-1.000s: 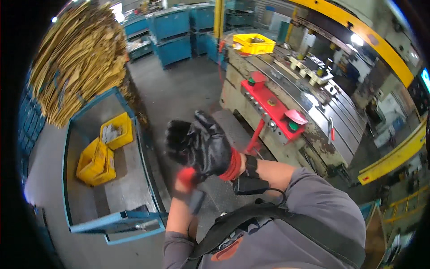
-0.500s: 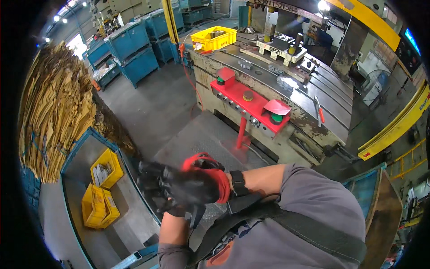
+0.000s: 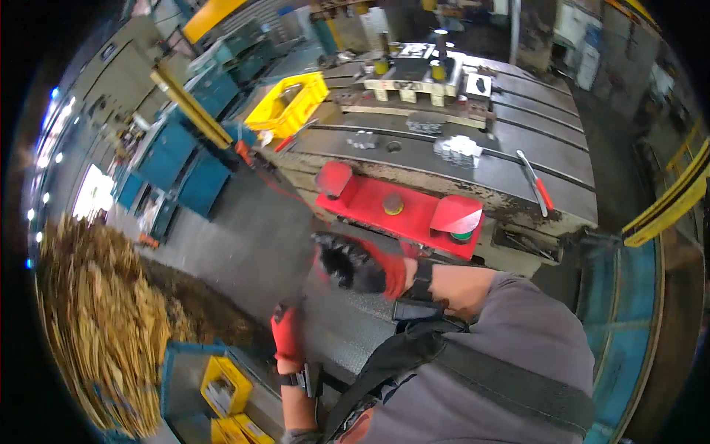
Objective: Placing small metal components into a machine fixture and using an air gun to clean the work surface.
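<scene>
My right hand, in a red glove with black-coated fingers, is in front of the red control console and holds nothing I can see. Its fingers are loosely bent and apart. Lower and to the left is my left hand, in the same kind of glove, its fingers turned away and blurred. The two hands are apart. The console carries a yellow-rimmed button between two red hoods, with a green button under the right hood.
Behind the console, grey metal parts, red-handled tongs and a yellow crate sit on the machine bed. A die block stands farther back. Left are stacked cardboard and a bin with yellow crates.
My hands, together before, have separated. The right moved up and right toward the console; the left is lower. The view has turned, bringing the machine bed closer.
</scene>
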Action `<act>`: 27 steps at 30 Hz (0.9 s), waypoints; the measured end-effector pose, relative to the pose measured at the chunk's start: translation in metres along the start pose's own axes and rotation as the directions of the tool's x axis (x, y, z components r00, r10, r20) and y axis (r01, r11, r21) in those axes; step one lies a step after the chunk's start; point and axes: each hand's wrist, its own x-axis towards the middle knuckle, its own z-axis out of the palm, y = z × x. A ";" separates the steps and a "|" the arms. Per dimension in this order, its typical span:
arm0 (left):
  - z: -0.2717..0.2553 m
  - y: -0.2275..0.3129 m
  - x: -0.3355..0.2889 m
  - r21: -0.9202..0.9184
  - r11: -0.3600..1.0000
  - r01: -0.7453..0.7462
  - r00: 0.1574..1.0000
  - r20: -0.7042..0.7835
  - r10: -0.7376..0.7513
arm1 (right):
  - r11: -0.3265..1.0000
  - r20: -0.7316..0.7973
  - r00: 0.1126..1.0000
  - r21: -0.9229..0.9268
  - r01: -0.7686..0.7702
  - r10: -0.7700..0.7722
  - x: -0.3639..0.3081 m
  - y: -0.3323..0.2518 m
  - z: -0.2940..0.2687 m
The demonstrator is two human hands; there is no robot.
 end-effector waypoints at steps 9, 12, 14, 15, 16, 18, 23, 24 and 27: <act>-0.035 -0.198 0.069 -0.170 0.971 0.165 0.922 0.378 -0.091 | 0.158 -0.620 0.621 -0.757 -0.634 -0.479 -0.009 -0.077 -0.205; -0.035 -0.207 0.121 -0.162 0.915 0.370 0.843 0.472 -0.258 | -0.105 -0.567 0.441 -0.528 -0.843 -0.696 -0.021 -0.088 -0.243; -0.025 -0.193 0.167 -0.070 0.942 0.329 0.812 0.530 -0.244 | 0.042 -0.642 0.283 -0.442 -0.896 -0.713 -0.027 -0.094 -0.260; -0.021 -0.190 0.191 -0.064 0.938 0.340 0.788 0.564 -0.247 | 0.115 -0.667 0.202 -0.400 -0.909 -0.717 -0.026 -0.096 -0.264; -0.021 -0.187 0.211 -0.064 0.939 0.338 0.780 0.578 -0.241 | 0.165 -0.682 0.164 -0.389 -0.906 -0.713 -0.017 -0.096 -0.266; -0.007 -0.157 0.245 -0.036 0.969 0.244 0.740 0.653 -0.162 | 0.265 -0.713 0.066 -0.344 -0.901 -0.699 -0.008 -0.097 -0.274; 0.070 -0.027 0.318 -0.124 0.704 0.699 0.418 0.870 -0.262 | 0.559 -0.692 -0.255 -0.255 -0.789 -0.676 -0.012 -0.097 -0.324; 0.089 -0.005 0.329 -0.098 0.741 0.665 0.368 0.906 -0.210 | 0.577 -0.700 -0.266 -0.252 -0.777 -0.663 -0.017 -0.096 -0.333; 0.159 0.024 0.358 -0.133 0.886 0.444 0.260 0.966 0.014 | 0.603 -0.680 -0.288 -0.282 -0.746 -0.674 -0.029 -0.094 -0.361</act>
